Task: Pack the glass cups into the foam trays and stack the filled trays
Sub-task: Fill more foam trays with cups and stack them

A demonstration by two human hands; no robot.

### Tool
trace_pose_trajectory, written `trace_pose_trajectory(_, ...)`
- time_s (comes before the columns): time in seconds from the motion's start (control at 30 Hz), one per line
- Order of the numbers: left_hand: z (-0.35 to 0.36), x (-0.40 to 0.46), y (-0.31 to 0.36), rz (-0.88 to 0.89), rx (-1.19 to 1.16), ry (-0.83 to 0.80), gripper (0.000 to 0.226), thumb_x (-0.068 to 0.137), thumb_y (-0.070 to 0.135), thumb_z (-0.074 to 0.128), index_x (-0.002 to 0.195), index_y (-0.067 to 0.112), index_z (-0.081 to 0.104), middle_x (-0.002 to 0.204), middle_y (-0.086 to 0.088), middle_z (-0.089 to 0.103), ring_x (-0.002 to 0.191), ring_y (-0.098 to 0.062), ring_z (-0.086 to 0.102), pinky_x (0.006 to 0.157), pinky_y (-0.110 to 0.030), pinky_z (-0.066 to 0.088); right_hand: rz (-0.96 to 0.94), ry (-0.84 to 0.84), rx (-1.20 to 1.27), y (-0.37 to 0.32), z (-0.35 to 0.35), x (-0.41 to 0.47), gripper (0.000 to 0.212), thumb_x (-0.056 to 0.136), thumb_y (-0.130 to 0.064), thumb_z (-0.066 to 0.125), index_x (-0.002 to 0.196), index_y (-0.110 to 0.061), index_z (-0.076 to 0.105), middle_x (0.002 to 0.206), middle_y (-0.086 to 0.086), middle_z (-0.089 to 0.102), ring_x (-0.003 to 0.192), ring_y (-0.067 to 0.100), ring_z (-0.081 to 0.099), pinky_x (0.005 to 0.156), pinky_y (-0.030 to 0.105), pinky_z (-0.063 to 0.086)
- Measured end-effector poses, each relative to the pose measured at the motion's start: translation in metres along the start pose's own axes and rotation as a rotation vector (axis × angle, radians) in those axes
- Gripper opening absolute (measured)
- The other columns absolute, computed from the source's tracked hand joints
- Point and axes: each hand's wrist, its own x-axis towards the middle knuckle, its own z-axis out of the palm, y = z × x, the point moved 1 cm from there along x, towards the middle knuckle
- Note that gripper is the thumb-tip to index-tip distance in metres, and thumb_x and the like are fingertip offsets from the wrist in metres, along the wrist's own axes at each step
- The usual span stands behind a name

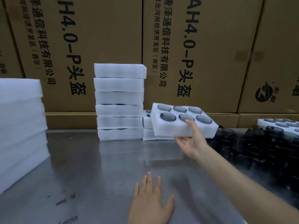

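Right hand holds filled tray beside tall stack.

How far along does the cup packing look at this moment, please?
Done: a tall stack of filled trays stands on the steel table, with a short stack started beside it. In hand: the right hand holds a filled six-cup tray, tilted, in front of the short stack; the left hand lies flat and free. Left: loose dark cups on the right and empty foam on the left.
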Motion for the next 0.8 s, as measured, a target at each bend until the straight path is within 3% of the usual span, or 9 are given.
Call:
trace_pose_trajectory(0.07, -0.007, 0.003, 0.000, 0.028, 0.116, -0.004, 0.072, 0.062, 0.077, 0.053, 0.116, 0.033, 0.068, 0.128, -0.016, 0.060, 0.115, -0.010, 0.060, 0.087, -0.022, 0.049, -0.035, -0.020, 0.015, -0.010, 0.017, 0.033, 0.030, 0.079, -0.029, 0.073, 0.100, -0.016, 0.056, 0.103, 0.010, 0.068, 0.093, 0.022, 0.066, 0.068, 0.032, 0.053)
trace_pose_trajectory(0.1, -0.007, 0.004, 0.000, 0.056, 0.161, 0.038, 0.071, 0.043, 0.081, 0.059, 0.092, 0.033, 0.077, 0.106, -0.008, 0.072, 0.090, -0.008, 0.070, 0.071, -0.021, 0.053, -0.051, -0.026, 0.011, -0.014, 0.025, 0.049, 0.030, 0.079, -0.029, 0.073, 0.099, -0.016, 0.056, 0.102, 0.009, 0.068, 0.092, 0.021, 0.066, 0.068, 0.032, 0.054)
trace_pose_trajectory(0.23, 0.007, 0.018, -0.009, 0.043, 0.206, 0.146, 0.076, 0.017, 0.080, 0.072, 0.072, 0.029, 0.078, 0.102, -0.006, 0.071, 0.068, -0.013, 0.072, 0.082, -0.022, 0.034, -0.074, -0.015, -0.023, -0.022, 0.057, 0.108, 0.052, 0.078, -0.033, 0.074, 0.120, -0.014, 0.049, 0.112, 0.007, 0.065, 0.097, 0.021, 0.064, 0.075, 0.032, 0.052)
trace_pose_trajectory(0.3, 0.012, 0.022, -0.012, 0.017, 0.237, 0.146, 0.073, 0.027, 0.084, 0.067, 0.072, 0.027, 0.078, 0.085, -0.006, 0.075, 0.067, -0.015, 0.072, 0.067, -0.021, 0.043, -0.070, -0.008, -0.050, -0.023, 0.069, 0.130, 0.064, 0.078, -0.036, 0.073, 0.130, -0.013, 0.043, 0.119, 0.008, 0.061, 0.105, 0.023, 0.061, 0.084, 0.033, 0.048)
trace_pose_trajectory(0.37, 0.013, 0.027, -0.015, 0.038, 0.259, 0.182, 0.067, 0.065, 0.082, 0.039, 0.072, 0.028, 0.079, 0.081, -0.006, 0.075, 0.067, -0.015, 0.072, 0.055, -0.024, 0.051, -0.059, -0.014, -0.101, -0.020, 0.078, 0.147, 0.068, 0.079, -0.038, 0.071, 0.134, -0.012, 0.040, 0.123, 0.008, 0.058, 0.111, 0.023, 0.058, 0.091, 0.033, 0.045)
trace_pose_trajectory(0.43, 0.017, 0.027, -0.015, 0.027, 0.246, 0.181, 0.075, 0.086, 0.066, 0.017, 0.074, 0.027, 0.079, 0.082, -0.007, 0.075, 0.067, -0.016, 0.072, 0.066, -0.027, 0.044, -0.043, -0.018, -0.186, -0.012, 0.084, 0.159, 0.068, 0.079, -0.040, 0.069, 0.134, -0.013, 0.040, 0.126, 0.008, 0.057, 0.113, 0.023, 0.057, 0.096, 0.032, 0.043)
trace_pose_trajectory(0.63, 0.024, 0.024, -0.017, 0.058, 0.265, 0.263, 0.067, 0.064, 0.077, 0.037, 0.102, 0.027, 0.061, 0.102, -0.015, 0.068, 0.081, -0.015, 0.070, 0.102, -0.029, 0.026, 0.029, 0.025, -0.360, -0.011, 0.084, 0.169, 0.046, 0.081, -0.037, 0.066, 0.115, -0.016, 0.043, 0.115, 0.007, 0.061, 0.089, 0.023, 0.062, 0.080, 0.032, 0.047)
trace_pose_trajectory(0.73, 0.027, 0.026, -0.016, 0.064, 0.246, 0.319, 0.058, 0.087, 0.068, 0.015, 0.100, 0.023, 0.051, 0.085, -0.009, 0.074, 0.071, -0.017, 0.073, 0.074, -0.027, 0.033, -0.003, 0.043, -0.573, -0.014, 0.082, 0.165, 0.042, 0.085, -0.049, 0.059, 0.112, -0.021, 0.042, 0.109, 0.006, 0.061, 0.085, 0.021, 0.065, 0.079, 0.032, 0.046)
trace_pose_trajectory(0.8, 0.027, 0.026, -0.016, 0.062, 0.239, 0.301, 0.053, 0.090, 0.060, 0.010, 0.098, 0.022, 0.047, 0.081, -0.005, 0.075, 0.068, -0.015, 0.072, 0.071, -0.027, 0.033, 0.003, 0.079, -0.787, -0.017, 0.079, 0.159, 0.046, 0.085, -0.061, 0.051, 0.108, -0.022, 0.044, 0.099, 0.006, 0.066, 0.073, 0.018, 0.066, 0.066, 0.030, 0.045)
